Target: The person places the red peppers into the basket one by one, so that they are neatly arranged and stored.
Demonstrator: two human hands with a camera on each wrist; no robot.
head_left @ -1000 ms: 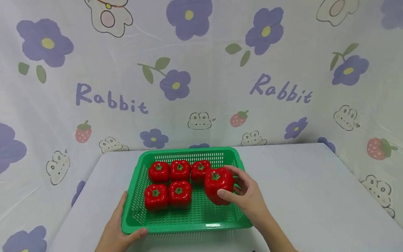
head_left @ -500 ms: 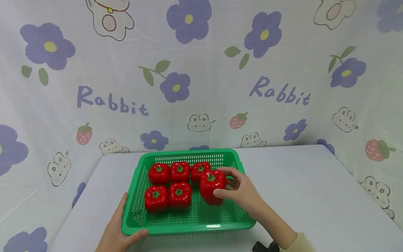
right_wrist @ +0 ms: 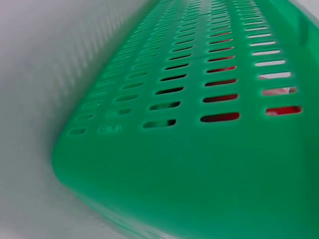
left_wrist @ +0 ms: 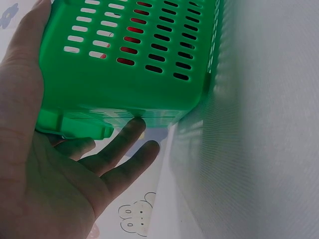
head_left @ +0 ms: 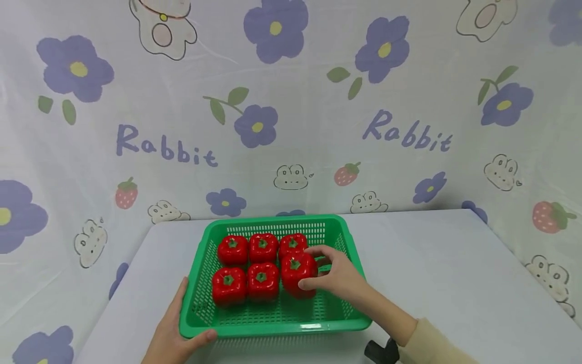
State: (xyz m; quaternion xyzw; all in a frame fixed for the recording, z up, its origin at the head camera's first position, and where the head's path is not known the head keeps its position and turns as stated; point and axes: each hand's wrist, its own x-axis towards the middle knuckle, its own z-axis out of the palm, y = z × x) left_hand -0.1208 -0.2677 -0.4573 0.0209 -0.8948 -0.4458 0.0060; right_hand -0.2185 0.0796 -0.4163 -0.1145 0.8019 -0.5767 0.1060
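A green plastic basket (head_left: 273, 332) holds several glossy red bell peppers in two rows. My right hand (head_left: 338, 275) grips one bell pepper (head_left: 291, 278) at the right end of the near row, thumb in front and fingers behind. That pepper overlaps the back-row pepper (head_left: 293, 242) in the head view. My left hand (head_left: 170, 336) braces the basket's near left corner, thumb along the front rim. In the left wrist view, its fingers (left_wrist: 119, 147) extend beside the slotted basket wall (left_wrist: 99, 82). The right wrist view shows the basket's outer wall (right_wrist: 179, 179); the hand is hidden there.
The basket stands on a white table (head_left: 436, 283) against a cloth backdrop (head_left: 318, 202) printed with flowers, rabbits and strawberries. Beneath the right wrist, beside a cream sleeve (head_left: 432, 344), shows a small black object (head_left: 382, 351).
My right hand has moved left and slightly down with the bell pepper, bringing it beside the near-row peppers. The left hand keeps its place at the basket's corner.
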